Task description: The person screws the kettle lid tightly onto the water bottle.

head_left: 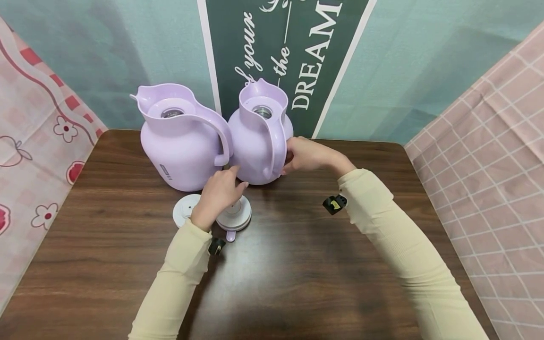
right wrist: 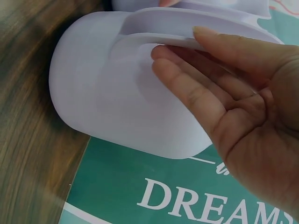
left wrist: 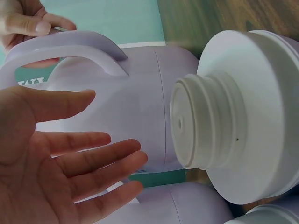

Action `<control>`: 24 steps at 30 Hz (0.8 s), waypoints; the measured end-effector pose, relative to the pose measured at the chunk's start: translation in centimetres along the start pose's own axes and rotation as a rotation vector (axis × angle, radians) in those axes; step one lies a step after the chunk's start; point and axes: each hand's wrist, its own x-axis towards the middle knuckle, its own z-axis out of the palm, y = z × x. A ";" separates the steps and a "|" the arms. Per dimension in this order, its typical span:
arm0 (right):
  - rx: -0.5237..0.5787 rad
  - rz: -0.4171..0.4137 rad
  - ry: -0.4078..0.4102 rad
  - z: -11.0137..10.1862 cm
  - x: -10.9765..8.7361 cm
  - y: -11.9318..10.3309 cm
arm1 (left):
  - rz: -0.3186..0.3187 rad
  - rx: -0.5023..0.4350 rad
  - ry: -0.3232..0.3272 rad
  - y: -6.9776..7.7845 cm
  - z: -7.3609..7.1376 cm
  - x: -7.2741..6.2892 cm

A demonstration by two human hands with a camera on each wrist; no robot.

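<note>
Your right hand (head_left: 309, 155), right of centre in the head view, has hold of the handle (head_left: 278, 150) of the smaller lilac jug (head_left: 250, 158): your thumb lies on one side and your fingers bend in behind it, a light hold as the right wrist view shows it. That jug stands upright just above the middle of the frame, its spout toward the top edge and its round mouth uncovered. Your left hand (head_left: 221, 192), just left of centre, is spread with the fingers loosely straight and has hold of nothing; it hovers above the white lid (head_left: 236, 218), which lies stopper side up with a lilac tab (head_left: 231, 235) pointing toward the bottom of the frame. A second white lid (head_left: 183, 208) lies just left of it, partly hidden by your wrist. The larger lilac jug (head_left: 182, 153) stands upright left of the smaller one, its handle turned toward it; you cannot tell whether the two touch. Under everything is the dark wooden table (head_left: 297, 288), and a green panel with white lettering (head_left: 289, 33) hangs at the top centre.
</note>
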 end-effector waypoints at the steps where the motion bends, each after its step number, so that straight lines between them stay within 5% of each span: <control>1: -0.003 0.005 -0.007 0.0 0.0 0.0 | -0.002 -0.003 -0.001 0.0 0.0 0.1; 14: -0.017 0.015 0.018 0.7 0.2 0.2 | -0.060 -0.052 -0.052 -0.2 -0.1 1.2; 24: -0.031 0.035 0.052 0.8 -0.1 0.2 | -0.062 -0.110 -0.011 -0.5 0.1 1.8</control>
